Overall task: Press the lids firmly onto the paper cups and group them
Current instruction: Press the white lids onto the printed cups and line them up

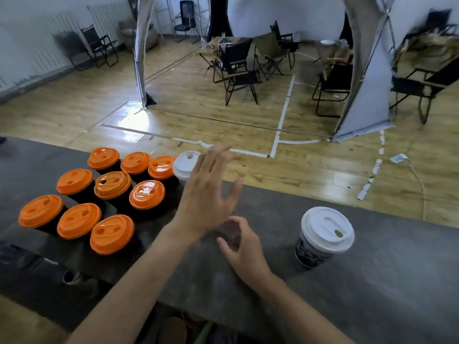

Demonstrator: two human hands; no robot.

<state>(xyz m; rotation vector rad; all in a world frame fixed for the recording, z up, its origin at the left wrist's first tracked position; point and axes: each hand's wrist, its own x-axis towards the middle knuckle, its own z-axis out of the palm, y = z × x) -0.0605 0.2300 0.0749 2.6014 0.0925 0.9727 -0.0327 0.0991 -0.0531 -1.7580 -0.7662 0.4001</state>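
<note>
- Nine dark paper cups with orange lids (113, 186) stood on the left part of the dark desk (372, 281), packed close in three rows of three, all upright.
- Every one of them had its lid on, so what was inside stayed hidden from where I stood.
- A tenth cup, the far white-lidded cup (184, 166), stood at the right end of the back row, just beside the last orange lid and near the desk's far edge; only its lid and a bit of its side showed.
- The near white-lidded cup (325, 232) stood alone on the right, well apart from the group, upright, with a dark printed wall and its lid in place.
- The left hand (206, 194) was raised over the desk in front of the far white-lidded cup, fingers spread and straight, blurred at the tips; its grip was wide and held nothing, and I could not tell whether it touched that cup.
- The right hand (244, 249) lay low at the desk just near of the left wrist, between the group and the lone cup, fingers loosely curled; its grip was slack and empty.
- Beyond the desk were a wooden floor (198, 112) marked with white tape lines (283, 115) and black folding chairs (236, 70).
</note>
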